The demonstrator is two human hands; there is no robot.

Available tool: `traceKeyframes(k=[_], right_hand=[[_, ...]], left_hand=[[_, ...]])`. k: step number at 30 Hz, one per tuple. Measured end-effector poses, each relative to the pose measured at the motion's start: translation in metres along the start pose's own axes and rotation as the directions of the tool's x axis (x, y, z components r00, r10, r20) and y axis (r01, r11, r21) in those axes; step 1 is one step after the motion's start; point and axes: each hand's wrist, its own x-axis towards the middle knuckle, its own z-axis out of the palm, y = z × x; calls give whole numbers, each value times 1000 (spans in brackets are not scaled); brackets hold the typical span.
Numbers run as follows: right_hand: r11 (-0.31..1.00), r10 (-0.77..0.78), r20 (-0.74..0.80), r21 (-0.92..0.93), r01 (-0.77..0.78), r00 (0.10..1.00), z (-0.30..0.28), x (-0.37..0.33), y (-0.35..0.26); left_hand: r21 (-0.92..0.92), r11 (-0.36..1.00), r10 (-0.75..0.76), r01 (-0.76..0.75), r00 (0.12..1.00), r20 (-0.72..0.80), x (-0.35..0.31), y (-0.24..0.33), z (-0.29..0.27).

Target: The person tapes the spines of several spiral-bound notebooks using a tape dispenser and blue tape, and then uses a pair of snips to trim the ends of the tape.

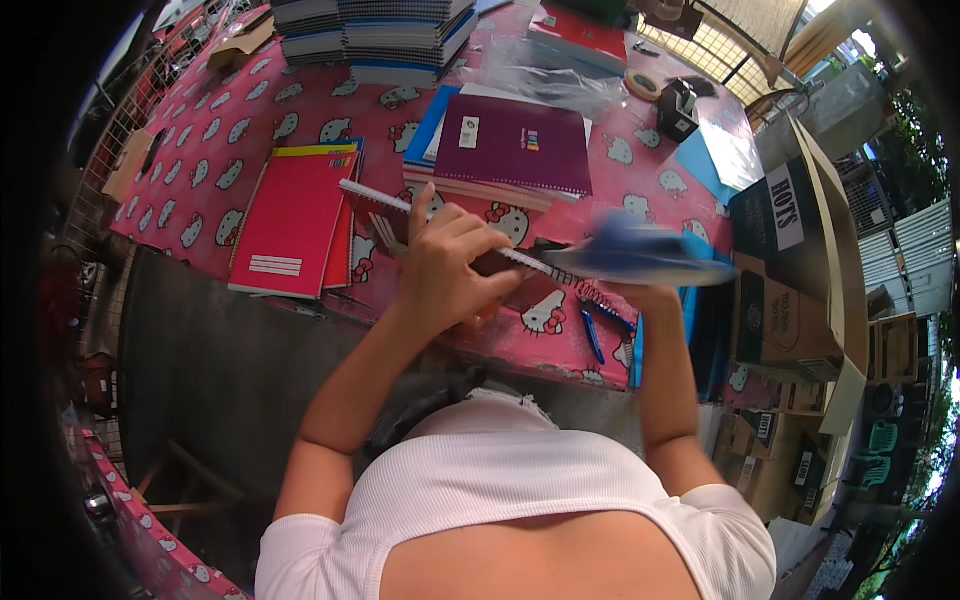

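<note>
My left hand (452, 258) is wrapped over a spiral notebook (372, 212) standing tilted on its edge, its coiled spine turned upward. The coil runs from the upper left down toward the right, where a length of wire sticks out loosely. My right hand (650, 296) holds a blue object with a pale underside (650, 255), smeared by motion; its kind cannot be made out. That object hides most of the right fingers. Just below the coil lies a slim blue tool (592, 332) on the table.
Red notebooks (290, 220) lie at left, and a stack topped by a purple notebook (515, 140) sits ahead. Tall notebook piles (375, 35) stand at the back. At right are a cardboard box (795, 260), blue covers (710, 340), a black tape dispenser (678, 110) and clear plastic (540, 75).
</note>
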Motion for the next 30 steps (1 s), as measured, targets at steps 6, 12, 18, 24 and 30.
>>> traceKeyframes(k=[6,12,18,24,30], right_hand=[[944,-187,54,287,164,981,13,-2,-5],[829,-256,108,-486,276,961,3,14,2],[960,78,-2,270,-74,997,20,21,-21],[987,33,71,-162,-21,997,29,33,-14],[858,-68,27,-509,72,997,38,57,-9]], left_hand=[[24,1000,-11,10,999,43,3,-1,-1],[-45,993,-107,110,992,64,6,-3,-6],[3,997,-78,79,993,85,12,-22,-25],[78,993,-97,88,988,119,9,-25,-32],[256,939,-217,230,973,-78,6,-29,-38]])
